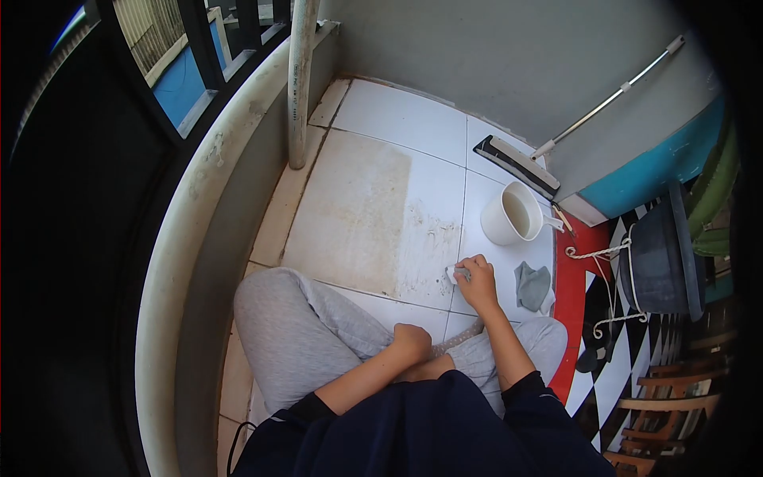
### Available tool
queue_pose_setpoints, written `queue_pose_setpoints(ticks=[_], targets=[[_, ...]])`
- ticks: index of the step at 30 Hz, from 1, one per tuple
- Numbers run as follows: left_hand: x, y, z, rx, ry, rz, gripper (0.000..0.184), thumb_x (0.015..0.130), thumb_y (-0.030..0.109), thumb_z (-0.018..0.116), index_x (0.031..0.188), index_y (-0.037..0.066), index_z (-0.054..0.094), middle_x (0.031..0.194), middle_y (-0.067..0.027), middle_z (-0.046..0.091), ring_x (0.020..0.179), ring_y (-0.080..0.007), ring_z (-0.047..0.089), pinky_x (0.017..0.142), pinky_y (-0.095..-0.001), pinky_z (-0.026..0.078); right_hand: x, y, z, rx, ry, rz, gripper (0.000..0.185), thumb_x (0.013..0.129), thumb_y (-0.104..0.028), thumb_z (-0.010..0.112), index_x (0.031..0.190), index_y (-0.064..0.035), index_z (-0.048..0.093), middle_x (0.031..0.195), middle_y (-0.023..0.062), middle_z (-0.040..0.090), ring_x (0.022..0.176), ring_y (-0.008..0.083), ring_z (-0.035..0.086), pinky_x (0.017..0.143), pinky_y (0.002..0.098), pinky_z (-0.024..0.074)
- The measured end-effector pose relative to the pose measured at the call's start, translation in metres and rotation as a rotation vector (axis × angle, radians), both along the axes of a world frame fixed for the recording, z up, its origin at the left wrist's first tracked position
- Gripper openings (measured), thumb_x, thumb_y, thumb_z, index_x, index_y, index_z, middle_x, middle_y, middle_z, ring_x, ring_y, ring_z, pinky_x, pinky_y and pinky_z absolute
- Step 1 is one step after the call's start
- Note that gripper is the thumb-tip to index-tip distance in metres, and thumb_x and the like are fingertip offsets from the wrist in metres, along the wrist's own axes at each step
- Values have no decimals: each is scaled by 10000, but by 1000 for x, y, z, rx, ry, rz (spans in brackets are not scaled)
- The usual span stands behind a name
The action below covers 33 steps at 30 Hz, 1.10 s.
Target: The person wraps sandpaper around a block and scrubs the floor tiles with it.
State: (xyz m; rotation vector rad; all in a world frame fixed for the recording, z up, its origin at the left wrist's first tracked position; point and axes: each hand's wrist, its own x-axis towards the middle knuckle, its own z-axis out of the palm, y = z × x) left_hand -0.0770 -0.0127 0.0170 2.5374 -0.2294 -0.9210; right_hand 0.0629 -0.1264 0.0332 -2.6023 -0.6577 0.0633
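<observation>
Just nearer you than the white dipper, in the head view, your right hand pinches a small whitish pad in its fingers, down at the floor tiles. Left of the dipper lies the stained patch, ahead and left of those fingers, long axis running away from you. Your left hand, farther from the dipper, is curled; whether it holds anything, you cannot tell.

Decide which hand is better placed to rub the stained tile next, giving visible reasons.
Probably the right hand: it holds a small pale item at the right edge of the stained tile. The left hand is curled, shows nothing in it, and lies farther back.
</observation>
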Motion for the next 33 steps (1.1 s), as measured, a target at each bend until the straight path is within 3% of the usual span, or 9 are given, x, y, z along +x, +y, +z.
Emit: queue_pose_setpoints(ticks=[4,7,9,12,18,22,24,30,33], targets=[[-1,-1,-2,-2,-11,-1,312,791,344,505,860,90,674,860,-94,664,800,-242,644,661,-376,477,-19,11,-13,76,37,62,164,677,-68,658,835,-84,617,907,84,505,829,296,448,728,376,402],[-1,0,3,12,-28,2,311,789,340,500,854,91,674,857,-95,664,783,-243,646,650,-380,477,-24,16,-25,-109,-122,48,186,692,-57,649,864,-91,585,957,78,481,855,307,425,743,372,396],[1,-2,11,16,62,10,240,790,229,496,898,119,681,942,-73,658,866,-220,632,680,-357,421,-13,18,-26,-105,-103,9,185,694,-56,647,864,-93,585,950,80,481,854,307,427,750,375,393],[0,-4,7,35,31,2,237,790,220,492,889,118,681,926,-76,660,847,-221,635,676,-356,421,10,28,-26,-74,-84,-62,163,699,-50,642,845,-94,584,943,80,481,854,305,428,759,381,385],[-5,-1,2,29,-12,17,223,788,208,492,871,121,681,913,-74,661,827,-223,637,674,-360,423,-7,5,-15,-155,59,175,164,694,-60,651,833,-111,583,944,74,482,841,303,434,743,379,399],[-1,-4,2,33,16,31,219,788,205,493,863,122,681,912,-72,662,824,-222,638,672,-361,425,-30,-3,-16,-180,13,213,172,691,-56,651,835,-117,581,948,70,475,847,301,431,734,374,410],[-4,-4,-7,33,-45,-1,292,780,311,491,826,84,668,839,-116,661,770,-248,647,645,-392,473,-26,1,-17,-174,-25,184,168,694,-65,651,835,-121,578,953,67,469,857,302,427,713,378,431],[-3,-3,-4,49,-19,-15,323,801,347,483,862,82,658,861,-113,659,794,-252,644,652,-387,478,8,17,-24,-143,-80,18,160,700,-70,652,828,-128,576,954,67,470,857,308,427,698,395,449],[-4,1,1,22,-25,-16,347,809,375,486,884,80,653,869,-113,658,802,-257,641,659,-387,481,10,7,-18,-156,-10,91,165,693,-72,661,818,-136,575,952,50,472,858,309,426,705,390,448]])
